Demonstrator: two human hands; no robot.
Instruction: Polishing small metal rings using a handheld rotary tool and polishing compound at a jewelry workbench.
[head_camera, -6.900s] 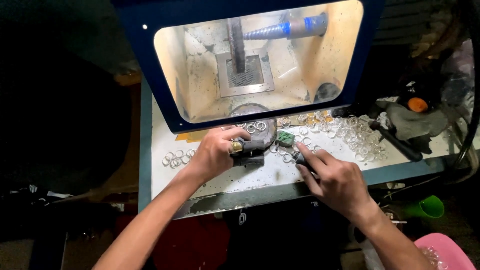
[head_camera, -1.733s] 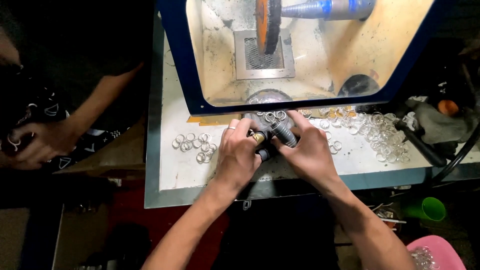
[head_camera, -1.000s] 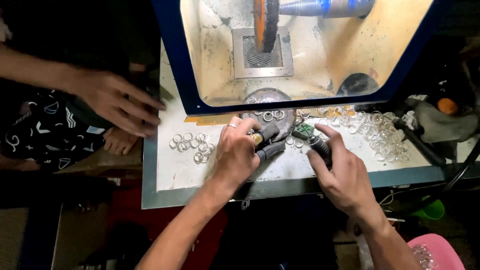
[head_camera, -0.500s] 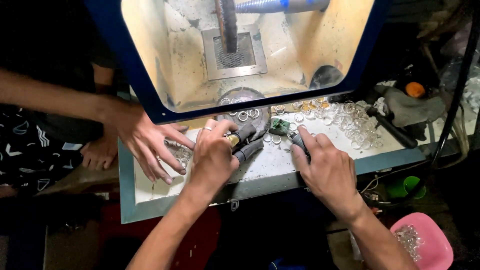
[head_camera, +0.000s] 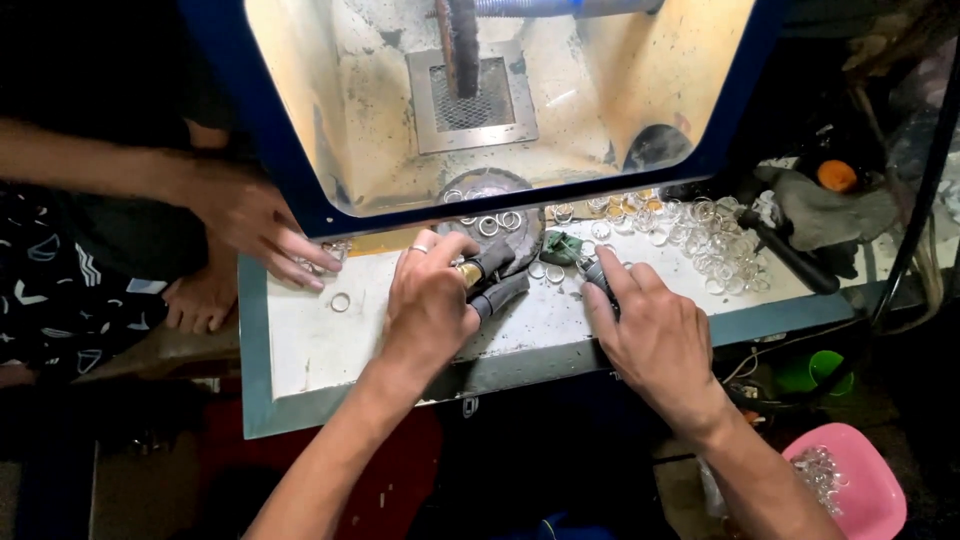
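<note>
My left hand (head_camera: 430, 305) rests on the white bench top (head_camera: 310, 340), its fingers closed around a dark stick-like tool with a brass-coloured end (head_camera: 487, 275). My right hand (head_camera: 655, 335) lies to the right, fingertips pressing a small dark piece (head_camera: 597, 275) on the bench. A green lump (head_camera: 562, 247) sits between the hands, beside a round grey pad (head_camera: 500, 205) with metal rings on it. Another person's hand (head_camera: 260, 225) reaches in from the left and touches rings (head_camera: 340, 301) at the bench's left end.
A blue-framed polishing cabinet (head_camera: 480, 100) with a spinning wheel stands behind the bench. Several shiny rings (head_camera: 700, 235) are heaped at the right. A pink bowl (head_camera: 850, 485) and a green cup (head_camera: 810, 370) sit below right. Dark tools (head_camera: 800, 255) lie at the far right.
The other person's hand has gathered rings from the bench's left part and pulled back to its left edge. My right hand has shifted slightly right of the green lump.
</note>
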